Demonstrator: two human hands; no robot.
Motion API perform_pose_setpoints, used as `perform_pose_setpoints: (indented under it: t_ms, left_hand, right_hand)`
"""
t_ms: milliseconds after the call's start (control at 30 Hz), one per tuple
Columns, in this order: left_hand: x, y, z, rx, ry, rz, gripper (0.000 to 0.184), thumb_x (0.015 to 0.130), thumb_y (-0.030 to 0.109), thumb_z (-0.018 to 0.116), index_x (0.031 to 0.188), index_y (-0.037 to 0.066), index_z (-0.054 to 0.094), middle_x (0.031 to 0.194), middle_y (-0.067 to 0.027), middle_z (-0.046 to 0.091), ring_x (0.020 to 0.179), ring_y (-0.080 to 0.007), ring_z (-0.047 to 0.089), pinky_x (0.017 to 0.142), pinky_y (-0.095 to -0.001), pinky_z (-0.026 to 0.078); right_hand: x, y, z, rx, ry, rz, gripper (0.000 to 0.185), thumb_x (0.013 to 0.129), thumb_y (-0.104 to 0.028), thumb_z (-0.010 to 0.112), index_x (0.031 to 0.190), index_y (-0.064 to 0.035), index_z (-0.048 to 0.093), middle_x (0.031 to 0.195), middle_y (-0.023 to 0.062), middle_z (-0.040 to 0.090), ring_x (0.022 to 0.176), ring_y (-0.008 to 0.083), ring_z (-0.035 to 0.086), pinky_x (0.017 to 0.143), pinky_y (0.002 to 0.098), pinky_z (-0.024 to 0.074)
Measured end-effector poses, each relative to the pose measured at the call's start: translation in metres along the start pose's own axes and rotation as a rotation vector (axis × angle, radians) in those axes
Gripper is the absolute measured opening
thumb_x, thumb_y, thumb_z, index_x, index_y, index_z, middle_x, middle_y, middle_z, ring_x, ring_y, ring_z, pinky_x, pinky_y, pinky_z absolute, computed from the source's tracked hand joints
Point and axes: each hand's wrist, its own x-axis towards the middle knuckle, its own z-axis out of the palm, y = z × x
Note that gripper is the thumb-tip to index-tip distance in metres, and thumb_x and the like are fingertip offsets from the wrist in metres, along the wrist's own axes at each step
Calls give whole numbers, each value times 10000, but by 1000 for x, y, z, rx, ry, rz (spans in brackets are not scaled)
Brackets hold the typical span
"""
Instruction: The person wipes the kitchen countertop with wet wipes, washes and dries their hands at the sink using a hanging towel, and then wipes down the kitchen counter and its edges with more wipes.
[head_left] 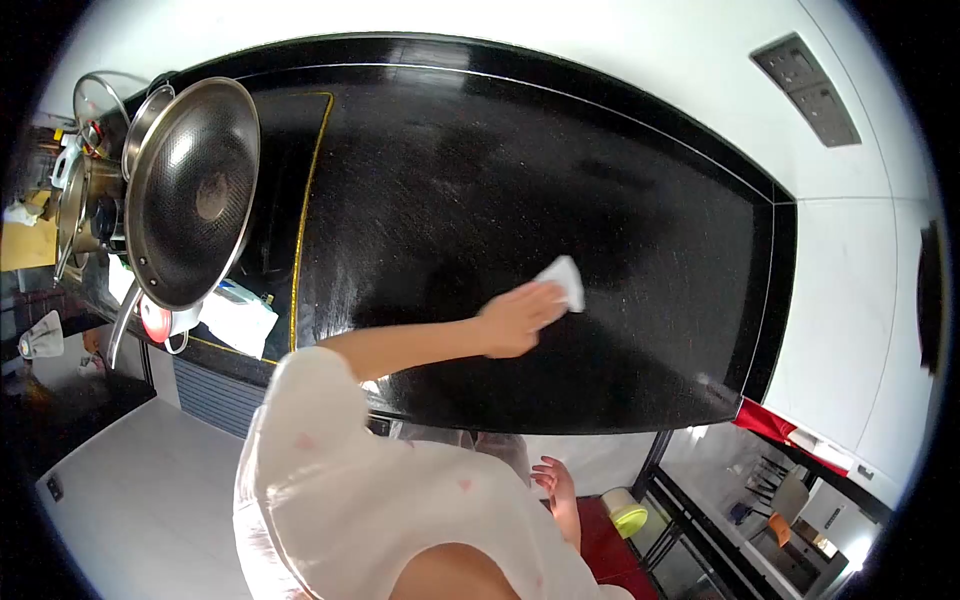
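A person is holding a white cloth (568, 284) on a black countertop (420, 220).
The left hand (522, 318) is gripping the cloth, fingers together, around mid-counter; the right hand (556, 482) is hanging out beyond the near edge, fingers loosely parted; a frying pan (185, 200) is sitting off to the left, beside a steel pot (99, 190); a socket panel (805, 88) is showing on the wall.

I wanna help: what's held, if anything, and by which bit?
The left hand holds a white cloth by the end under its fingers. The right hand looks empty.
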Motion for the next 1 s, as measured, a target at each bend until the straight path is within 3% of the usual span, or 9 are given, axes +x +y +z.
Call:
perform_pose_setpoints:
  t_ms: [67,300,433,467,567,733,767,933,1000]
  left_hand:
    - [-31,-3,-44,-142,-151,-457,428,701,79,456,1125,15,443,1218,-178,397,1170,-293,343,999,-389,234]
    - [7,-205,-85,612,243,-906,524,823,262,263,1297,42,230,1323,-221,238,1234,-329,234,1024,-414,141]
    - [107,-96,-63,129,-195,-641,485,742,141,319,1212,34,375,1228,-213,381,1124,-346,364,987,-425,215]
    - [97,-70,5,95,217,-385,467,710,86,337,1165,27,425,1170,-217,429,1068,-345,402,972,-430,237]
    - [30,53,17,26,22,-90,501,719,128,438,1209,35,392,1264,-214,332,1203,-328,286,1028,-408,158]
    - [-71,38,-31,530,-204,-820,506,774,130,404,1272,86,320,1260,-222,321,1153,-357,331,993,-479,183]
    - [-91,2,-28,414,92,-983,477,826,173,324,1287,58,276,1291,-248,259,1187,-410,255,1002,-472,162]
    - [28,-102,-75,394,118,-1189,538,824,319,306,1327,158,199,1318,-257,214,1233,-380,190,1020,-417,134]
    - [66,-136,-26,884,-32,-822,494,805,257,317,1292,180,279,1244,-257,336,1133,-392,335,982,-431,217]
  right_hand:
    - [6,10,-5,25,-58,-16,352,827,-241,355,1087,-28,462,892,116,592,784,200,578,722,291,432]
    - [11,1,-21,-52,-88,-24,395,827,-296,367,1100,-26,460,910,125,588,811,204,570,742,302,419]
    - [11,-1,-55,-7,-53,-56,507,817,-443,441,1114,-33,471,907,99,593,826,181,566,783,325,405]
    - [12,-3,-62,-13,-65,-60,512,816,-448,442,1114,-33,470,909,99,593,829,181,566,784,326,405]
    - [15,-15,-80,-38,-91,-70,486,820,-422,426,1110,-35,472,912,109,590,827,188,568,776,318,407]
    - [31,-35,-112,-101,-176,-111,421,839,-361,399,1104,-43,474,920,139,583,807,201,571,750,299,418]
    - [35,-40,-119,-108,-176,-102,425,838,-368,399,1103,-44,476,919,138,585,804,200,573,745,296,420]
    - [61,-45,-180,-161,-126,-73,491,823,-456,426,1101,-56,491,898,74,598,811,169,569,768,307,406]
    - [52,-58,-189,-176,-115,-75,462,832,-430,414,1097,-60,495,894,74,599,803,163,566,769,305,404]
